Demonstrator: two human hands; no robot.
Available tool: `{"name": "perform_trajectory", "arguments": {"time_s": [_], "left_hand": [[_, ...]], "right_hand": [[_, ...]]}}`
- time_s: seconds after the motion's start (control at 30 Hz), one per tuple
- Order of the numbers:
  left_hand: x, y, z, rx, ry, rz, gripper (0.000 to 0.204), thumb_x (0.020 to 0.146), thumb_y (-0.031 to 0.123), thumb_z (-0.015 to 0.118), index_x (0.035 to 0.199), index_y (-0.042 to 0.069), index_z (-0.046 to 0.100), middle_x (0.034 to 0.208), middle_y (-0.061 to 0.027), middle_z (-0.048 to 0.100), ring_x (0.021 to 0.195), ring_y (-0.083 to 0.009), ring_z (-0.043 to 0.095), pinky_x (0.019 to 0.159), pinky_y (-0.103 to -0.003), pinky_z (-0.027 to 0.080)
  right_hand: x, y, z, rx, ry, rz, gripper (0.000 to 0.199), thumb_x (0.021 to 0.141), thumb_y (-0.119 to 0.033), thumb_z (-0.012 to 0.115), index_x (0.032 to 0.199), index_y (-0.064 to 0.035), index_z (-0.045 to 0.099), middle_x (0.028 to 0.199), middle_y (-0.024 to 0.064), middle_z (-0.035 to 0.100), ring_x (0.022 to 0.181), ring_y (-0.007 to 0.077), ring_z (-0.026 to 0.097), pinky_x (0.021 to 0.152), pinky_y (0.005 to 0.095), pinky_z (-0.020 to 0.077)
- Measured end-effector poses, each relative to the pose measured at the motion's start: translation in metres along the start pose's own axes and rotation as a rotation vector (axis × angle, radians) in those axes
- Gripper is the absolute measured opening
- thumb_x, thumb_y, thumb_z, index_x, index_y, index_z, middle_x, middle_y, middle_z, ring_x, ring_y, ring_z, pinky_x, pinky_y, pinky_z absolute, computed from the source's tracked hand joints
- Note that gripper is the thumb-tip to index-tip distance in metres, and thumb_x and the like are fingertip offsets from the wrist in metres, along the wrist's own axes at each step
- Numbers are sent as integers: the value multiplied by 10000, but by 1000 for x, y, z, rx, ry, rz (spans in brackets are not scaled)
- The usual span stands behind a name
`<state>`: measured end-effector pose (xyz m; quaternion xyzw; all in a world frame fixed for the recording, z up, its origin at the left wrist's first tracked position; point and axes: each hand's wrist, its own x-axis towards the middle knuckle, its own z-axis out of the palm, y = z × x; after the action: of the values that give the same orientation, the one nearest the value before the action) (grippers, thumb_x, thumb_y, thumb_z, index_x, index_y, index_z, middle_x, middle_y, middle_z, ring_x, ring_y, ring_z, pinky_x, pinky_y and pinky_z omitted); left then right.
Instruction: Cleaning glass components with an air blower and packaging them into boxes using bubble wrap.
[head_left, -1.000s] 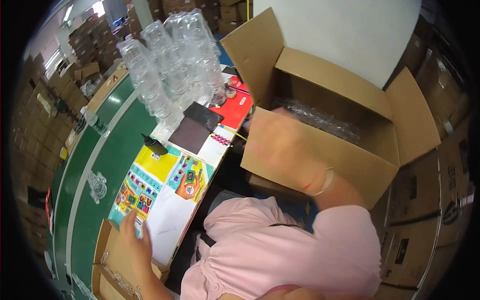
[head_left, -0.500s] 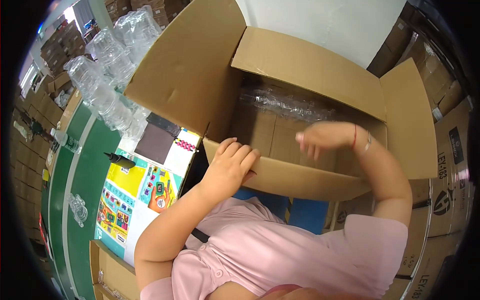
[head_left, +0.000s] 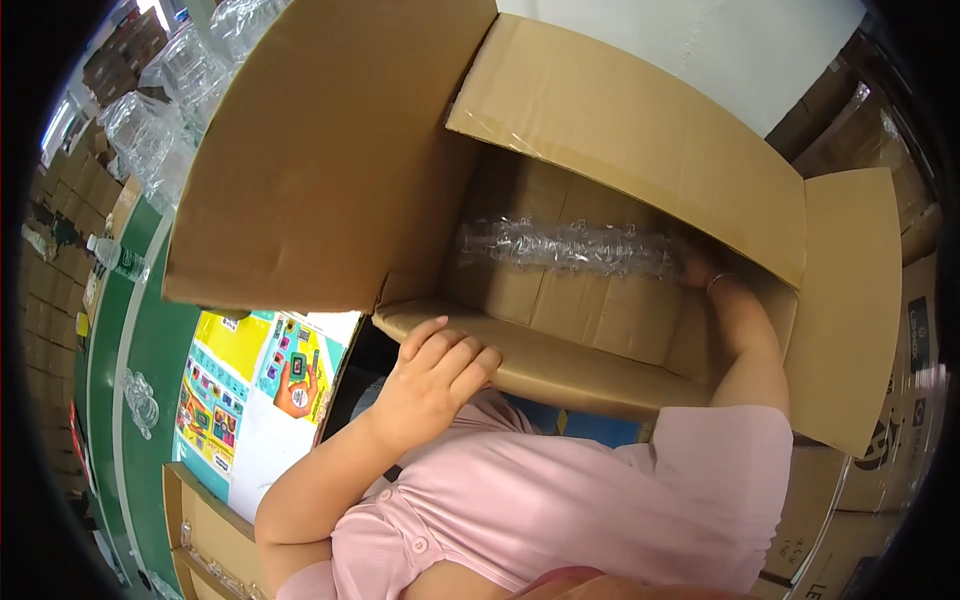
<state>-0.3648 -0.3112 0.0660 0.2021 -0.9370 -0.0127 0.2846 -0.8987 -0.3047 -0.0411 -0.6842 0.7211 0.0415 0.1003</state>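
Observation:
A big open cardboard box (head_left: 330,160) stands in front of me with its flaps folded out. Over the edge of its near flap (head_left: 590,378), the fingers of my left hand (head_left: 432,385) are bent and closed on the cardboard. Inside lies a long strip of clear air-cushion wrap (head_left: 570,248), stretched across the box. At the right end of this strip is my right hand (head_left: 694,264), reaching down into the box. Shadow and plastic cover its fingers, so their grip is unclear.
On the left, a green table (head_left: 150,390) carries a printed colourful sheet (head_left: 230,400), clear inflated packaging (head_left: 150,140) and a plastic bottle (head_left: 120,260). A smaller open carton (head_left: 205,530) sits at lower left. Stacked cartons (head_left: 900,420) stand at the right.
My right hand has gone down into the box, to the right end of the air-cushion strip. My left hand stays on the near flap. The view has shifted, and the box looks larger.

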Motion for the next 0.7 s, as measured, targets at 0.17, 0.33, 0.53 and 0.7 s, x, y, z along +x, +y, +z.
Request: {"name": "perform_trajectory", "arguments": {"time_s": [0.17, 0.33, 0.53, 0.7], "left_hand": [[7, -4, 2, 23, -24, -11, 293, 712, 106, 542, 1004, 89, 532, 928, -41, 528, 920, -186, 497, 991, -411, 311], [24, -4, -3, 53, -61, -13, 567, 624, 160, 703, 1137, 74, 477, 1136, -95, 489, 1129, -271, 432, 1031, -455, 249], [26, -4, -1, 1, -5, -48, 673, 654, 242, 729, 1221, 66, 412, 1224, -137, 423, 1188, -295, 383, 1062, -482, 186], [34, -6, -11, -232, 102, -123, 927, 672, 310, 740, 1361, 29, 187, 1333, -223, 287, 1230, -374, 325, 1028, -466, 277]], "right_hand": [[-6, -52, -30, 120, -456, -76, 992, 569, -331, 777, 1372, -100, 241, 1332, 171, 379, 1186, 294, 430, 999, 356, 356], [-29, -98, -125, 146, -813, 41, 920, 551, -341, 785, 1312, -87, 336, 1198, 147, 505, 1110, 271, 492, 937, 330, 407], [-89, -243, -246, -178, -258, -68, 763, 569, -319, 775, 1191, -28, 442, 1026, 195, 591, 965, 307, 576, 818, 353, 459], [-97, -333, -247, -866, 228, -401, 403, 665, -195, 654, 1034, -93, 529, 876, 118, 598, 924, 269, 567, 766, 427, 431]]}}
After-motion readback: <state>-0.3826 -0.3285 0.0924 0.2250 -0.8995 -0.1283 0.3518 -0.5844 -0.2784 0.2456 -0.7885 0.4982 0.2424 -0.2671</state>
